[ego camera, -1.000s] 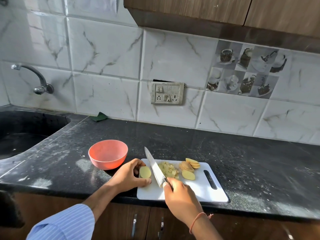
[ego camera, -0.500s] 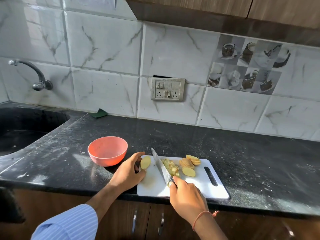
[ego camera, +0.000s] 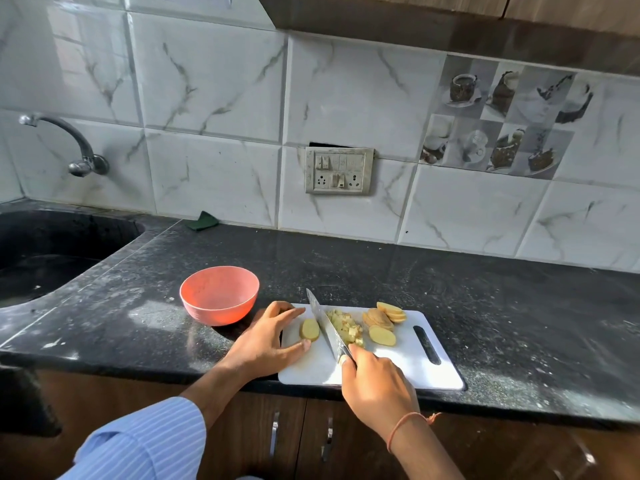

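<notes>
A white cutting board [ego camera: 408, 368] lies at the front edge of the black counter. On it are a potato slice [ego camera: 309, 329], a pile of small potato cubes [ego camera: 345, 327], another flat slice [ego camera: 382, 335] and a fanned stack of slices [ego camera: 391, 312]. My right hand [ego camera: 375, 386] grips the handle of a knife [ego camera: 327, 325], whose blade points away between the left slice and the cubes. My left hand [ego camera: 268, 339] rests at the board's left edge, thumb and forefinger spread on either side of the left slice.
A salmon-pink bowl [ego camera: 219, 294] stands on the counter just left of the board. A dark sink [ego camera: 52, 251] with a wall tap [ego camera: 74, 147] is at the far left. A switch plate [ego camera: 339, 170] and a green scrap [ego camera: 202, 221] are at the back wall.
My left hand has set the slice flat on the board and opened around it. The knife has stayed between the slice and the cubes.
</notes>
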Action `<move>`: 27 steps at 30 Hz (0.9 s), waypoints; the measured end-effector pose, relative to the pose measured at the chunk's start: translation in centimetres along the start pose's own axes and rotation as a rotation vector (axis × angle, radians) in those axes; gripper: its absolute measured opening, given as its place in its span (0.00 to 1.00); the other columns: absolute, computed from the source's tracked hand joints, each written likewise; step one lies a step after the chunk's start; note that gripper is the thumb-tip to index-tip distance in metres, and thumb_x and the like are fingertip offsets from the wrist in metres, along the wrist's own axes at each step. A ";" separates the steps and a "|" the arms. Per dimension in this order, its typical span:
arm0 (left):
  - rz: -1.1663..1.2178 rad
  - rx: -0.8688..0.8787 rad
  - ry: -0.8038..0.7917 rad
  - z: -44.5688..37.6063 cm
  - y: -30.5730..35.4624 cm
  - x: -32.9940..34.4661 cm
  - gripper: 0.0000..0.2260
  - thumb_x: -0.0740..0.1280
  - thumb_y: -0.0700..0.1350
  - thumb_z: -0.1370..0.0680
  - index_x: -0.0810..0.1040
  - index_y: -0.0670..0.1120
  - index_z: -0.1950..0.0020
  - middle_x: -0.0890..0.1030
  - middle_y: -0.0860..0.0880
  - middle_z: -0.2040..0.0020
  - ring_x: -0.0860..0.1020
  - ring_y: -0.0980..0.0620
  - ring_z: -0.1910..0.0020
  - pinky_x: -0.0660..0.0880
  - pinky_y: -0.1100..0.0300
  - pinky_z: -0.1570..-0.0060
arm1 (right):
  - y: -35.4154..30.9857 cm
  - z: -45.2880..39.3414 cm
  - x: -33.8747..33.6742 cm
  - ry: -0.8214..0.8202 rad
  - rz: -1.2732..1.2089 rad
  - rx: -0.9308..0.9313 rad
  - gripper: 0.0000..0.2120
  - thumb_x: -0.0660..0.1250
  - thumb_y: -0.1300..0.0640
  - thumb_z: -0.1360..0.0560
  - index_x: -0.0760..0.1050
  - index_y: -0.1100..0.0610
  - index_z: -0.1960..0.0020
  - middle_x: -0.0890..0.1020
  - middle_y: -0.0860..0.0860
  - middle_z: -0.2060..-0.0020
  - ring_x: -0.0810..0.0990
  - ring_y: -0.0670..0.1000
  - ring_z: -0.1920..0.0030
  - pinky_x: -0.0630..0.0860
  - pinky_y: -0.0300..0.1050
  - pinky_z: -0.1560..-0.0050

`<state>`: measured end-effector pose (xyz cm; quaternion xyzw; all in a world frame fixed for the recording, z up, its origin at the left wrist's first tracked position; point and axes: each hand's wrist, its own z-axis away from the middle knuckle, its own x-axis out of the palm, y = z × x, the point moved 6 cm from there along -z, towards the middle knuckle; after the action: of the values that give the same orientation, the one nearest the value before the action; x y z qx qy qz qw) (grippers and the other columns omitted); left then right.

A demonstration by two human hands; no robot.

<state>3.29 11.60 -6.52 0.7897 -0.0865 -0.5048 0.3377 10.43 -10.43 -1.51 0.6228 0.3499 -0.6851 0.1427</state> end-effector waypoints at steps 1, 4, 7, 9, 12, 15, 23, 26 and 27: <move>-0.038 0.001 -0.015 -0.1 0.1 0.2 0.33 0.68 0.68 0.24 0.69 0.61 0.20 0.63 0.69 0.28 0.66 0.65 0.30 0.73 0.61 0.35 | 0.0 0.0 0.0 0.002 0.000 -0.004 0.23 0.51 0.43 0.13 0.68 0.47 0.21 0.82 0.49 0.34 0.79 0.52 0.33 0.77 0.48 0.37; -0.131 0.004 -0.028 -0.7 0.3 0.6 0.28 0.65 0.68 0.22 0.71 0.64 0.23 0.60 0.68 0.25 0.61 0.61 0.27 0.74 0.55 0.33 | 0.1 0.0 0.1 -0.002 -0.005 -0.006 0.22 0.51 0.43 0.13 0.70 0.48 0.23 0.83 0.49 0.35 0.79 0.52 0.34 0.77 0.49 0.37; -0.153 -0.008 -0.020 -1.0 0.0 0.9 0.25 0.65 0.68 0.22 0.71 0.64 0.26 0.61 0.67 0.24 0.61 0.60 0.26 0.74 0.52 0.31 | 0.0 0.0 -0.1 -0.006 -0.009 -0.010 0.22 0.51 0.44 0.13 0.69 0.48 0.22 0.82 0.49 0.35 0.79 0.51 0.34 0.77 0.47 0.37; -0.169 0.000 0.000 -1.0 -0.1 0.8 0.25 0.66 0.68 0.22 0.72 0.62 0.27 0.64 0.66 0.26 0.62 0.59 0.27 0.73 0.52 0.30 | 0.0 0.0 -0.2 -0.011 -0.007 -0.009 0.23 0.51 0.44 0.13 0.67 0.48 0.21 0.82 0.48 0.34 0.79 0.51 0.33 0.76 0.46 0.38; -0.169 -0.002 0.002 -1.0 -0.1 0.8 0.26 0.66 0.69 0.23 0.73 0.61 0.27 0.65 0.65 0.26 0.63 0.59 0.28 0.73 0.53 0.30 | 0.1 -0.1 -0.1 -0.027 -0.014 -0.005 0.24 0.50 0.44 0.13 0.66 0.48 0.20 0.81 0.49 0.32 0.78 0.51 0.31 0.76 0.47 0.36; -0.227 -0.014 -0.018 -1.1 0.2 1.0 0.27 0.63 0.69 0.21 0.71 0.61 0.24 0.61 0.66 0.23 0.61 0.57 0.26 0.73 0.51 0.30 | 0.4 -0.3 0.3 -0.039 -0.021 0.017 0.24 0.50 0.43 0.13 0.66 0.47 0.20 0.80 0.49 0.30 0.77 0.53 0.30 0.75 0.50 0.33; -0.172 -0.002 0.066 -0.5 -0.2 0.4 0.27 0.67 0.72 0.26 0.77 0.60 0.33 0.72 0.67 0.36 0.68 0.60 0.35 0.74 0.60 0.38 | -0.3 0.1 0.5 -0.001 -0.046 -0.041 0.18 0.51 0.44 0.14 0.74 0.49 0.34 0.84 0.49 0.46 0.82 0.51 0.44 0.72 0.46 0.53; -0.156 0.000 0.115 -0.2 -0.1 -0.1 0.27 0.69 0.74 0.29 0.80 0.60 0.37 0.74 0.66 0.40 0.70 0.61 0.38 0.75 0.62 0.40 | -0.4 0.0 0.3 -0.001 -0.056 -0.029 0.19 0.52 0.44 0.14 0.74 0.48 0.30 0.85 0.49 0.42 0.82 0.52 0.41 0.76 0.48 0.46; -0.135 -0.007 0.117 -0.1 -0.2 -0.2 0.27 0.70 0.74 0.30 0.80 0.60 0.37 0.75 0.66 0.40 0.70 0.62 0.38 0.74 0.63 0.40 | -0.4 0.0 0.3 -0.003 -0.061 -0.016 0.20 0.52 0.44 0.14 0.73 0.48 0.28 0.84 0.49 0.40 0.82 0.52 0.40 0.77 0.49 0.44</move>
<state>3.27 11.93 -6.49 0.8207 -0.0112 -0.4797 0.3102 10.16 -10.09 -1.64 0.6095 0.3742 -0.6873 0.1274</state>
